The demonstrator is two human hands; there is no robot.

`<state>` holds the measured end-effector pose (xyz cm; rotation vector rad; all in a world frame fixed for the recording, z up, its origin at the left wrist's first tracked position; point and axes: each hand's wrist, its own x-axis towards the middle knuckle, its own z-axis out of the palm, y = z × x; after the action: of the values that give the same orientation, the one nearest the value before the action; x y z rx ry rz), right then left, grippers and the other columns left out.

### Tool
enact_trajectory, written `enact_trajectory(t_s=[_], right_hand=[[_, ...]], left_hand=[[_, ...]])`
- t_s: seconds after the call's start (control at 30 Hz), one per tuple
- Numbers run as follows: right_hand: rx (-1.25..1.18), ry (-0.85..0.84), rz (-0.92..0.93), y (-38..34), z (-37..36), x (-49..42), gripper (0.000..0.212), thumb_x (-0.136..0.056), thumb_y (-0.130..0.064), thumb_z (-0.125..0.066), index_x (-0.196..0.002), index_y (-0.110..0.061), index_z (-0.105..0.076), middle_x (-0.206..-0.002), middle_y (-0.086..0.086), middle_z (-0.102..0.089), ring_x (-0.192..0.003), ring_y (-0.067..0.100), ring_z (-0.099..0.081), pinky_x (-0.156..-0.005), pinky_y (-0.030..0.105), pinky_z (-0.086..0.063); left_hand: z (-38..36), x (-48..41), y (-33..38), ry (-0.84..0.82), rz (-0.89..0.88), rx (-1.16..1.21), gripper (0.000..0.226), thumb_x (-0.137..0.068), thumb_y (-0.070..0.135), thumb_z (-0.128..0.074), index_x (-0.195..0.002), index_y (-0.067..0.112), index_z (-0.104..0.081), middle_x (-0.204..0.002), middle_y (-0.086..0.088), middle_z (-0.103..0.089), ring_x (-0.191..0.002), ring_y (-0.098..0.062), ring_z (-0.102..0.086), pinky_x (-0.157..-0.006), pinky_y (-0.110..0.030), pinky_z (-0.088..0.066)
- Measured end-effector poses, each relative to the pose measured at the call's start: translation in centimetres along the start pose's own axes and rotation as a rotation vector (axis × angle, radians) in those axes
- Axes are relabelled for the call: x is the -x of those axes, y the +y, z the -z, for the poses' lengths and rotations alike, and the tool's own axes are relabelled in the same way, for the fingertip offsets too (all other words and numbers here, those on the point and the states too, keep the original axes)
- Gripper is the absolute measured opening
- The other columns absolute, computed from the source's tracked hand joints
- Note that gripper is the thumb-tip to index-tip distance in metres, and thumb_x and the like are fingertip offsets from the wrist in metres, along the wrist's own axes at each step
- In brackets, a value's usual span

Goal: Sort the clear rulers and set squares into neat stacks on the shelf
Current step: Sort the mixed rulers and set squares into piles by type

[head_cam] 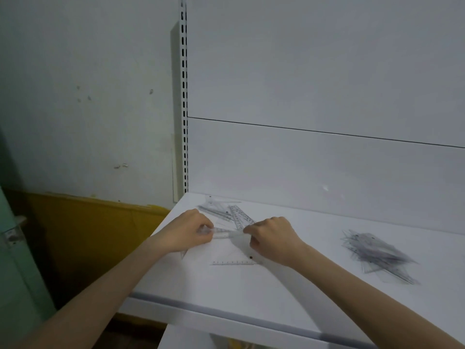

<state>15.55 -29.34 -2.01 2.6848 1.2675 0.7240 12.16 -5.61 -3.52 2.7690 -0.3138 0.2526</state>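
Smooth white shelf [251, 298], left hand [186, 231] curled round one end of a clear plastic ruler [222, 234], right hand [274, 239] pinching its other end, flat triangular set square [234, 260] beneath, loose rulers [236, 215] just behind, spiky clear pile [377, 255] well apart at right

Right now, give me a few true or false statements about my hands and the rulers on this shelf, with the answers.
1. The left hand and right hand grip one clear ruler between them. True.
2. The heap of clear pieces lies left of the left hand. False: it lies right of the right hand.
3. A set square lies flat on the shelf near the right hand. True.
4. The right hand rests on the heap. False: they are apart.
5. The shelf is dark wood. False: it is white.
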Motion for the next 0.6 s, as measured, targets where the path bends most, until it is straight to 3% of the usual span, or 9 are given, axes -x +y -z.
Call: enact_trajectory(t_s=[0.03,0.1,0.17,0.27,0.37,0.47,0.6], right_hand=[[-0.109,0.066,-0.074,0.4,0.1,0.3,0.012,-0.056,-0.017,-0.061,-0.065,-0.022,-0.068,-0.053,-0.004,-0.063,-0.044,0.024,-0.054,-0.041,0.017,-0.023],[-0.367,0.067,-0.255,1.1,1.1,0.9,0.028,-0.077,-0.021,-0.049,-0.091,-0.023,-0.073,-0.078,-0.004,-0.073,-0.074,0.023,-0.066,-0.062,0.029,-0.048],[-0.7,0.054,-0.382,1.9,2.2,1.5,0.019,-0.086,-0.013,-0.056,-0.091,-0.017,-0.074,-0.081,-0.004,-0.074,-0.081,0.013,-0.069,-0.076,0.03,-0.052],[-1.073,0.044,-0.476,2.8,3.6,2.4,0.021,-0.09,0.001,-0.053,-0.09,-0.01,-0.071,-0.08,0.003,-0.073,-0.076,0.014,-0.072,-0.071,0.029,-0.056],[-1.129,0.022,-0.503,3.8,4.3,3.8,0.025,-0.093,0.004,-0.047,-0.092,-0.009,-0.069,-0.081,0.005,-0.071,-0.075,0.02,-0.072,-0.062,0.025,-0.053],[-1.067,0.024,-0.567,5.1,4.7,6.1,0.023,-0.095,0.0,-0.047,-0.095,-0.009,-0.069,-0.081,0.004,-0.071,-0.073,0.017,-0.072,-0.054,0.02,-0.045],[-0.948,0.038,-0.663,7.5,5.8,10.3,0.024,-0.094,-0.002,-0.048,-0.097,-0.013,-0.069,-0.081,0.0,-0.071,-0.069,0.012,-0.07,-0.056,0.014,-0.043]], left_hand=[[-0.1,0.1,0.3,0.03,-0.025,-0.009,0.024,-0.086,0.029,-0.05,-0.069,0.016,-0.06,-0.067,-0.002,-0.057,-0.064,-0.01,-0.045,-0.065,-0.032,-0.043],[-0.1,0.1,0.8,0.123,-0.042,-0.032,0.029,-0.093,0.025,-0.049,-0.068,0.012,-0.055,-0.067,-0.001,-0.054,-0.067,-0.013,-0.05,-0.065,-0.036,-0.046],[0.2,-0.1,1.2,0.252,-0.047,-0.036,0.028,-0.098,0.024,-0.047,-0.077,0.009,-0.058,-0.071,-0.003,-0.057,-0.07,-0.019,-0.054,-0.067,-0.04,-0.047],[0.9,-0.8,2.3,0.355,-0.029,0.038,0.024,-0.101,0.025,-0.04,-0.096,0.008,-0.057,-0.075,-0.01,-0.066,-0.062,-0.026,-0.059,-0.062,-0.044,-0.05],[1.1,-1.9,3.6,0.349,-0.013,0.053,0.021,-0.102,0.029,-0.034,-0.101,0.015,-0.049,-0.067,-0.011,-0.063,-0.053,-0.027,-0.055,-0.056,-0.045,-0.051],[0.5,-3.2,5.5,0.307,-0.057,-0.057,0.017,-0.102,0.033,-0.029,-0.102,0.022,-0.043,-0.061,-0.013,-0.054,-0.058,-0.035,-0.054,-0.054,-0.041,-0.044],[-1.0,-5.1,9.0,0.204,-0.159,-0.06,0.022,-0.103,0.033,-0.023,-0.099,0.019,-0.04,-0.063,-0.002,-0.049,-0.063,-0.03,-0.053,-0.058,-0.037,-0.04]])
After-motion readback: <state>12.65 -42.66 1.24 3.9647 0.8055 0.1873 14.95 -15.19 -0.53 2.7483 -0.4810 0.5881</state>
